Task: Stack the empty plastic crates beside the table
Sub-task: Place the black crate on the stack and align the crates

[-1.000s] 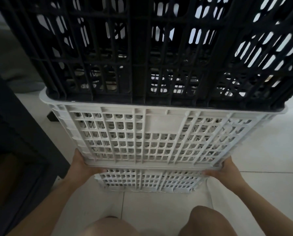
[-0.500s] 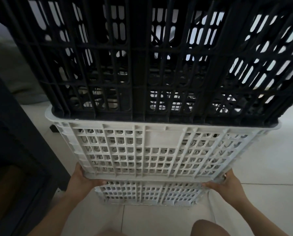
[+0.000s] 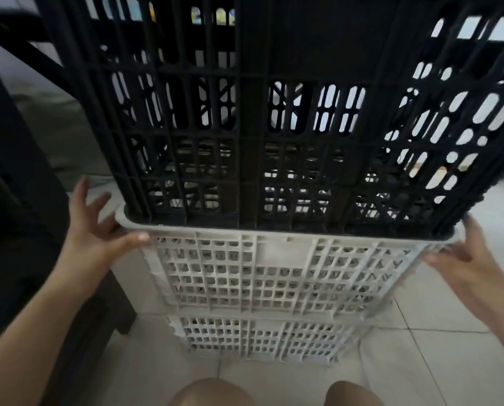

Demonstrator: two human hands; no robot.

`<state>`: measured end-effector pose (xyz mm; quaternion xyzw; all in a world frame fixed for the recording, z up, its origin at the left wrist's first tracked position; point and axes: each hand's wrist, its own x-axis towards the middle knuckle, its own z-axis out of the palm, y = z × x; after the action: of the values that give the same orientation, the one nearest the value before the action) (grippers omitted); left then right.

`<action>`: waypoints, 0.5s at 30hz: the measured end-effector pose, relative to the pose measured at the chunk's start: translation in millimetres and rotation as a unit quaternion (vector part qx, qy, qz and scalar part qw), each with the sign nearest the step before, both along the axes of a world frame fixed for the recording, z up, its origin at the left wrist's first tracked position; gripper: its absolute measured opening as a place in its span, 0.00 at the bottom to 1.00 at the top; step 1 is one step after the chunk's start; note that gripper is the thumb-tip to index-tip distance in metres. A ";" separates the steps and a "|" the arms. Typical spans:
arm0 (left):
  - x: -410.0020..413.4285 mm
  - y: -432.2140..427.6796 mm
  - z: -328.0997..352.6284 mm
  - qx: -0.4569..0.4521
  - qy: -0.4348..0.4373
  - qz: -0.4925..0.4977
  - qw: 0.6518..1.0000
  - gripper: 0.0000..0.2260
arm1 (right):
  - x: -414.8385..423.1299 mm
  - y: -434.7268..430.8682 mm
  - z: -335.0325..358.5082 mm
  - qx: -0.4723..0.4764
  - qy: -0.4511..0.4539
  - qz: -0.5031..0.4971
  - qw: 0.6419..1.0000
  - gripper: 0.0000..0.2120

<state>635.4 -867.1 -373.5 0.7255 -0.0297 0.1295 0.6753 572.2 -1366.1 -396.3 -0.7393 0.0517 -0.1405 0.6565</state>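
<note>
A tall black plastic crate (image 3: 303,112) sits nested in a white plastic crate (image 3: 274,273). That white crate rests in a second white crate (image 3: 259,338), which stands on the tiled floor. My left hand (image 3: 98,238) is at the upper white crate's left rim corner, thumb on the rim and fingers spread in the air. My right hand (image 3: 462,259) touches the right rim corner, with its fingers loosely apart and blurred. All the crates look empty.
Dark furniture (image 3: 16,200) fills the left side, and its leg (image 3: 119,303) stands close beside the stack. Pale floor tiles (image 3: 435,361) stretch to the right and front. My knees (image 3: 209,394) show at the bottom edge.
The stack has come down onto the lower white crate. Both hands have left the upper white crate's bottom edge and risen to its rim corners, fingers opening.
</note>
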 end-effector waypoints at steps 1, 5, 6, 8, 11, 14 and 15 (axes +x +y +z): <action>4.5 -3.6 15.4 0.012 -0.036 -0.015 0.999 0.50 | 2.3 2.9 16.1 0.001 -0.032 0.015 0.999 0.46; 9.4 -24.9 39.3 0.152 -0.083 -0.046 0.984 0.48 | 9.1 22.8 35.7 -0.048 -0.072 -0.020 0.996 0.47; 8.6 -27.4 37.5 0.172 -0.087 -0.056 0.980 0.51 | 10.1 24.2 35.3 -0.059 -0.073 -0.031 0.995 0.47; 5.8 -29.9 36.2 0.204 -0.088 -0.078 0.972 0.55 | 11.0 21.8 33.2 -0.092 -0.063 -0.040 0.993 0.49; 3.9 -32.7 37.5 0.206 -0.087 -0.051 0.973 0.51 | 10.7 16.0 30.9 -0.155 -0.051 -0.036 0.986 0.50; -1.3 -40.4 36.4 0.161 -0.077 -0.018 0.984 0.46 | 11.1 13.3 31.2 -0.143 -0.057 -0.063 0.986 0.46; -2.3 -42.1 35.3 0.151 -0.080 -0.011 0.985 0.45 | 11.6 12.9 31.9 -0.143 -0.054 -0.069 0.986 0.46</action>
<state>633.1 -909.2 -338.3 0.8061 -0.1107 0.1734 0.5549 583.8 -1353.2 -364.4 -0.8115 0.0461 -0.2313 0.5346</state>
